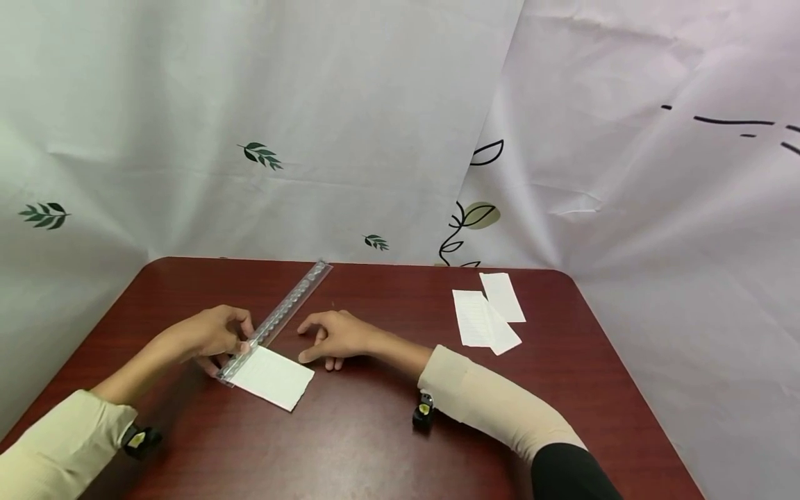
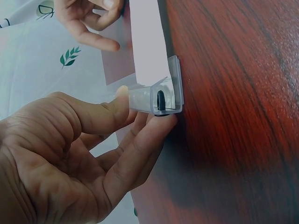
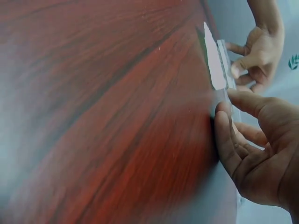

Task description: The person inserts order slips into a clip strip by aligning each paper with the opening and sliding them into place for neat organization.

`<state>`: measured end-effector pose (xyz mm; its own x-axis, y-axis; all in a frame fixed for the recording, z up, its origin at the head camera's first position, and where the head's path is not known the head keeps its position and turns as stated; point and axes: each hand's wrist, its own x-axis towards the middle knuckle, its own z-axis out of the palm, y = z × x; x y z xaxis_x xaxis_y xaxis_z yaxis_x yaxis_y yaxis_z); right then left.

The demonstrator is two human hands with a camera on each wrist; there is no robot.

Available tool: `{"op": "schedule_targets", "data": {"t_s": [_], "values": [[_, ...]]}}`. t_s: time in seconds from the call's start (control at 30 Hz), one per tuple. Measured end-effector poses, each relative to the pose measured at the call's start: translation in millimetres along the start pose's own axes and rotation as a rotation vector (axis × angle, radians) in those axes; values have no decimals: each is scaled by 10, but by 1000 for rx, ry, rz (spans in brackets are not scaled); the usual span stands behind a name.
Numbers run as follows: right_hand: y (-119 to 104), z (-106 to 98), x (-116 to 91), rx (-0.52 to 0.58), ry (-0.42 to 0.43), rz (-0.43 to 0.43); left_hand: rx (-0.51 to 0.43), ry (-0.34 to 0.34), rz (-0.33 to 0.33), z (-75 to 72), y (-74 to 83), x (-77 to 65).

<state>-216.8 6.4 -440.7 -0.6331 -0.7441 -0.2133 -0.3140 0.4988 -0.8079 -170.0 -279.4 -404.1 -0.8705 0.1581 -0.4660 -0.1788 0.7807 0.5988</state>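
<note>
In the head view, a long clear plastic bar (image 1: 289,305) with a wavy pattern lies slantwise on the table, over the left edge of a white paper sheet (image 1: 275,378). My left hand (image 1: 215,333) grips the bar at its near part. The left wrist view shows the thumb on the bar's side and a finger under its end, where a black piece (image 2: 161,100) sits inside. Right of the sheet is my right hand (image 1: 340,338), fingers loosely bent with nothing between them. In the right wrist view its fingertips (image 3: 223,108) overlap the bar close to the sheet's end.
Several white paper pieces (image 1: 475,319), overlapping, lie at the back right of the dark red-brown table (image 1: 375,444). Behind the table's far edge hangs a white cloth (image 1: 375,104) with leaf prints.
</note>
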Motion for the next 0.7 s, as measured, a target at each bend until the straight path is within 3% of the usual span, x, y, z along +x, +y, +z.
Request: {"op": "schedule_targets", "data": {"t_s": [0.7], "values": [[338, -443, -383, -43, 66, 25, 16, -1, -1, 1, 33, -24]]}}
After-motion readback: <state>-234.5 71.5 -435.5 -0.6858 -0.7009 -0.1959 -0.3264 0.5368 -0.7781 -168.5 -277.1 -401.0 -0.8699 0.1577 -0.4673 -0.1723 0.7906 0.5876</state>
